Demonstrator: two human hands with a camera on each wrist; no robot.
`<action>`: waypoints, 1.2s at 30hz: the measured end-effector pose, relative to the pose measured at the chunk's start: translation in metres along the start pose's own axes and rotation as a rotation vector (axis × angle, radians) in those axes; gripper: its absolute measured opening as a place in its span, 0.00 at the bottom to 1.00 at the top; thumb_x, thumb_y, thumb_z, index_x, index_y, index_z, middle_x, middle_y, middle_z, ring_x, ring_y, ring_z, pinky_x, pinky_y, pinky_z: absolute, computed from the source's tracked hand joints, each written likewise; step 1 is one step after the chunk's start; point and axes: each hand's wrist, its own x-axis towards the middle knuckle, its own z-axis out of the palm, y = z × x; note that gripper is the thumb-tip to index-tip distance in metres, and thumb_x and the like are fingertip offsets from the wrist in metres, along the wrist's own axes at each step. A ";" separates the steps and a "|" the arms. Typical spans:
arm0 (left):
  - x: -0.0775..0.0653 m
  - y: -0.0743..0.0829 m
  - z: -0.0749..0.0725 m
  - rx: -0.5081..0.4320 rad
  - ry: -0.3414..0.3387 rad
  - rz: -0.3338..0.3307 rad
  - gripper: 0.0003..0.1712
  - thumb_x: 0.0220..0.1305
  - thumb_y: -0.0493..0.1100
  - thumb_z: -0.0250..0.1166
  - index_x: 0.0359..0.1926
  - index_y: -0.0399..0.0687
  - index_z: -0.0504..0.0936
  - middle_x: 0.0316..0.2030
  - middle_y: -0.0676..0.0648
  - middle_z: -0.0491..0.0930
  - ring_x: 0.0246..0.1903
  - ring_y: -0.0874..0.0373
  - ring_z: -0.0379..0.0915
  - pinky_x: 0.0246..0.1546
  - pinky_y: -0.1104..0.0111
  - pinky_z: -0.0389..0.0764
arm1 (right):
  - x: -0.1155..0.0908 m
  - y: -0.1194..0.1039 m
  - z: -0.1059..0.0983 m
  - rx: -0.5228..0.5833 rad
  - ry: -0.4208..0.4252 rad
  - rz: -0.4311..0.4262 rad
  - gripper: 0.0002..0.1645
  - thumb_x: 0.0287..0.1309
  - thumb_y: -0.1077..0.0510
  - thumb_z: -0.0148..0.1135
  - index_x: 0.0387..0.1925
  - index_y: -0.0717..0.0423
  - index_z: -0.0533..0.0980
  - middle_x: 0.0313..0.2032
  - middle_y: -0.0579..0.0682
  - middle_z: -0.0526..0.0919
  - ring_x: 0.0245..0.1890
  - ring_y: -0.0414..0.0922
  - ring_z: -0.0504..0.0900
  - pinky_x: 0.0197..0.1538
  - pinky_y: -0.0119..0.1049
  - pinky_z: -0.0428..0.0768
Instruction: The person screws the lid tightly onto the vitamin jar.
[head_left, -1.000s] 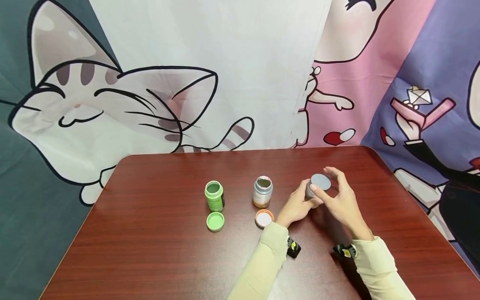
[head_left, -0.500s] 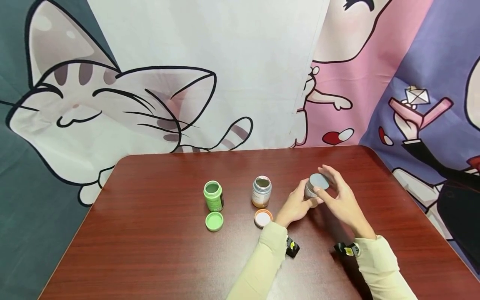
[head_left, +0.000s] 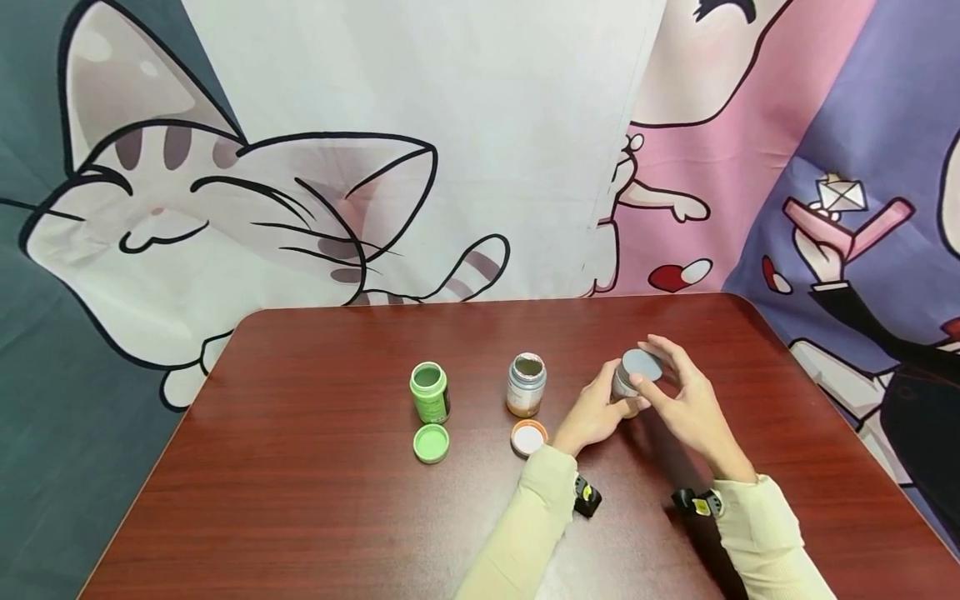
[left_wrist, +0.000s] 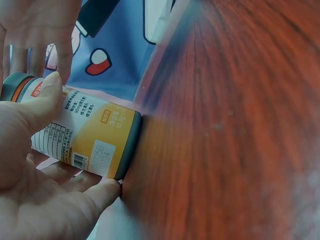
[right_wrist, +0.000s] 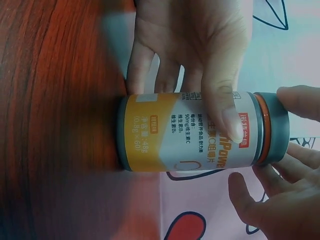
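Near the right side of the table, my left hand (head_left: 592,414) holds a grey-and-yellow supplement bottle (right_wrist: 185,132) round its body, thumb across the label. The bottle stands upright with its base at the table top. My right hand (head_left: 690,408) has thumb and fingers round its grey cap (right_wrist: 276,127). An orange band (right_wrist: 265,129) shows between cap and bottle. To the left stand an uncapped grey bottle (head_left: 526,388) and an uncapped green bottle (head_left: 431,396). An orange-rimmed lid (head_left: 529,437) and a green lid (head_left: 431,443) lie in front of them, inner sides up.
The reddish-brown wooden table (head_left: 300,500) has its far edge against a cartoon-printed backdrop (head_left: 480,150). A black object (head_left: 922,442) stands beyond the table's right edge. Black wrist devices (head_left: 587,497) sit on both wrists below pale sleeves.
My right hand has turned slightly, its fingertips a little further left at the cap. The left hand and both uncapped bottles stay in place.
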 end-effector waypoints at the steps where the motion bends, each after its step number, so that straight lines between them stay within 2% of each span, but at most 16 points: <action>1: 0.000 0.000 0.000 0.003 0.000 0.002 0.35 0.58 0.57 0.62 0.64 0.66 0.58 0.55 0.57 0.71 0.51 0.65 0.69 0.51 0.68 0.69 | 0.000 0.001 0.000 -0.004 0.006 0.000 0.33 0.53 0.66 0.63 0.61 0.59 0.63 0.54 0.56 0.74 0.52 0.51 0.71 0.50 0.17 0.67; 4: 0.000 0.001 0.000 0.003 -0.002 0.003 0.34 0.58 0.57 0.61 0.64 0.66 0.58 0.55 0.56 0.71 0.51 0.65 0.69 0.51 0.68 0.69 | 0.001 0.007 0.002 -0.015 0.026 0.006 0.33 0.52 0.65 0.65 0.60 0.58 0.64 0.54 0.56 0.74 0.51 0.51 0.71 0.49 0.16 0.67; 11: 0.000 0.001 0.000 0.006 -0.004 -0.005 0.34 0.58 0.57 0.61 0.64 0.66 0.58 0.56 0.57 0.71 0.52 0.65 0.68 0.51 0.68 0.69 | 0.002 0.035 0.008 -0.065 0.062 0.036 0.35 0.50 0.56 0.68 0.60 0.49 0.65 0.54 0.51 0.75 0.51 0.42 0.72 0.47 0.14 0.66; 16: 0.001 0.000 0.001 0.008 -0.008 -0.014 0.34 0.58 0.56 0.62 0.64 0.67 0.58 0.55 0.56 0.71 0.52 0.64 0.69 0.51 0.68 0.69 | 0.001 0.037 0.012 -0.098 0.107 0.038 0.34 0.49 0.52 0.69 0.58 0.50 0.67 0.51 0.49 0.76 0.47 0.37 0.72 0.44 0.17 0.69; 20: 0.002 0.000 0.001 0.003 -0.005 -0.012 0.35 0.58 0.54 0.63 0.64 0.67 0.59 0.55 0.57 0.71 0.52 0.64 0.68 0.52 0.68 0.69 | 0.002 0.036 0.014 -0.126 0.130 0.035 0.34 0.48 0.51 0.69 0.56 0.51 0.68 0.49 0.49 0.76 0.45 0.38 0.71 0.41 0.20 0.69; 24: 0.002 0.000 0.001 -0.004 -0.006 -0.014 0.35 0.58 0.53 0.63 0.64 0.67 0.58 0.55 0.57 0.71 0.52 0.64 0.68 0.52 0.68 0.68 | 0.002 0.036 0.012 -0.115 0.102 0.047 0.36 0.48 0.50 0.69 0.59 0.49 0.66 0.53 0.48 0.74 0.49 0.41 0.70 0.44 0.22 0.67; 29: 0.001 0.001 0.000 -0.010 -0.008 -0.013 0.34 0.58 0.55 0.62 0.64 0.67 0.59 0.56 0.57 0.70 0.52 0.64 0.68 0.53 0.68 0.68 | 0.001 0.036 0.007 -0.080 0.030 0.046 0.39 0.52 0.51 0.66 0.64 0.41 0.61 0.59 0.46 0.69 0.55 0.43 0.68 0.48 0.19 0.64; 36: 0.000 0.001 0.000 -0.020 -0.004 -0.009 0.35 0.57 0.57 0.62 0.64 0.66 0.59 0.54 0.57 0.72 0.51 0.64 0.68 0.51 0.68 0.69 | 0.001 0.003 -0.004 0.011 -0.042 -0.013 0.36 0.53 0.66 0.62 0.64 0.58 0.61 0.57 0.56 0.71 0.53 0.51 0.70 0.50 0.18 0.66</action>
